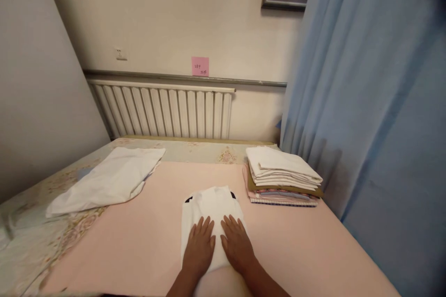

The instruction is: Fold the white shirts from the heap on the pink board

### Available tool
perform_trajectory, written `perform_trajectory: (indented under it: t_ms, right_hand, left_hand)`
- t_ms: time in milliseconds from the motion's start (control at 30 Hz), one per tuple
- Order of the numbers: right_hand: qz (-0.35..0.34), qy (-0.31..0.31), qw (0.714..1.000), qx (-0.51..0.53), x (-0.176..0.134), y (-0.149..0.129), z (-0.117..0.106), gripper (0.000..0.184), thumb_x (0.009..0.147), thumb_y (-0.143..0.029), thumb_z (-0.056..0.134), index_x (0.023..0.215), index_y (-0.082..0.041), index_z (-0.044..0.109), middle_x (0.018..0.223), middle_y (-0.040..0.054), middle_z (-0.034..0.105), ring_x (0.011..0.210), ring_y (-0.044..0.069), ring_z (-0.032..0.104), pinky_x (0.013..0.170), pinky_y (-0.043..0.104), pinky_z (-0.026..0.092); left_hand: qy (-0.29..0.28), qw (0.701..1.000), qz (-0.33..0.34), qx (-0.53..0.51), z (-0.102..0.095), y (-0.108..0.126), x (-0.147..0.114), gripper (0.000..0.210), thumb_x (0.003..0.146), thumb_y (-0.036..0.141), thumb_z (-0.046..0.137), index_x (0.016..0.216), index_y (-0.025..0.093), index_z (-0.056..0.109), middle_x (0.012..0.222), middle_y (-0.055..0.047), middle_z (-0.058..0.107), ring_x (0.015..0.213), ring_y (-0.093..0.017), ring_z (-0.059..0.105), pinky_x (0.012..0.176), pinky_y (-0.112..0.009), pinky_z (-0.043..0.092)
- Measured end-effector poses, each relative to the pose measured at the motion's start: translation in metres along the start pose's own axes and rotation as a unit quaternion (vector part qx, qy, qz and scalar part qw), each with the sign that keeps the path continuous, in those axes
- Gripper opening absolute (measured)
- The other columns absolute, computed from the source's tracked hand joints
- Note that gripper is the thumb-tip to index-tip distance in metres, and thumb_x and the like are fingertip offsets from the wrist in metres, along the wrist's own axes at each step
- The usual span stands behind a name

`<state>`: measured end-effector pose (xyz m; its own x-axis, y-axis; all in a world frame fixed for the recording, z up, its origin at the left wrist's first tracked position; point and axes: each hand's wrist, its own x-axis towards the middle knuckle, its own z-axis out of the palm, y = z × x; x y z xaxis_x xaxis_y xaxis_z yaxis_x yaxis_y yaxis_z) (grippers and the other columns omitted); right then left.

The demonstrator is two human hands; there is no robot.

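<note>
A white folded garment (213,202) with dark patches at its two far corners lies in front of me on a pink cloth (139,236). My left hand (201,247) rests flat on its left part, fingers stretched forward. On its right part lies my right hand (237,243), also flat with the fingers apart. Both palms face down, and a strip of white fabric shows between them. The near edge of the garment is partly hidden by my hands and wrists.
To the right stands a stack of folded cloths (284,171), white on top, with olive and pink ones below. A loosely laid white cloth (111,178) is at the left. Beyond are a radiator (167,109) and wall; a blue curtain (365,102) hangs at the right.
</note>
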<state>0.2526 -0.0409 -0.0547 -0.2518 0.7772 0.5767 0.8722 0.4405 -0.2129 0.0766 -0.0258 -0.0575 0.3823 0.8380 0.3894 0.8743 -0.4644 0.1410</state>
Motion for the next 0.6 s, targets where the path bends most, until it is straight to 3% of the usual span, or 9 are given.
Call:
perform_trajectory:
  t_ms: [133,333,500,600]
  right_hand:
    - [0.036,0.022,0.999,-0.027,-0.013,0.012,-0.002,0.04,0.09,-0.024,0.048,0.13,-0.021,0.054,0.135,0.0077,0.055,0.131,0.027,0.044,0.109,0.049,0.035]
    - [0.083,0.045,0.995,-0.028,-0.035,0.026,-0.001,0.042,0.09,-0.022,0.046,0.13,-0.015,0.053,0.135,0.0124,0.055,0.128,0.026,0.047,0.107,0.045,0.038]
    - [0.233,0.059,0.969,0.048,-0.036,0.027,-0.013,0.043,0.086,-0.025,0.043,0.124,-0.011,0.056,0.127,0.0157,0.059,0.117,0.027,0.055,0.101,0.042,0.042]
    - [0.354,0.0,0.924,0.143,-0.023,0.029,-0.032,0.036,0.079,-0.024,0.045,0.109,-0.014,0.062,0.108,0.0129,0.067,0.102,0.026,0.061,0.091,0.039,0.045]
  left_hand:
    - [-0.007,0.999,-0.038,0.013,-0.002,-0.007,-0.003,0.048,0.094,0.035,0.033,0.139,0.025,0.045,0.147,-0.003,0.043,0.139,-0.027,0.031,0.111,-0.051,0.027]
    - [-0.002,0.988,-0.151,0.042,-0.014,-0.021,-0.014,0.049,0.092,0.032,0.035,0.136,0.018,0.048,0.15,-0.011,0.038,0.139,-0.029,0.03,0.108,-0.049,0.028]
    - [-0.005,0.971,-0.238,0.011,-0.037,-0.024,-0.023,0.047,0.089,0.022,0.035,0.133,0.009,0.046,0.135,-0.018,0.049,0.122,-0.026,0.047,0.099,-0.039,0.037]
    - [-0.031,0.958,-0.278,-0.061,-0.052,-0.029,-0.023,0.039,0.087,0.023,0.037,0.121,0.009,0.051,0.112,-0.015,0.061,0.108,-0.024,0.055,0.093,-0.036,0.041]
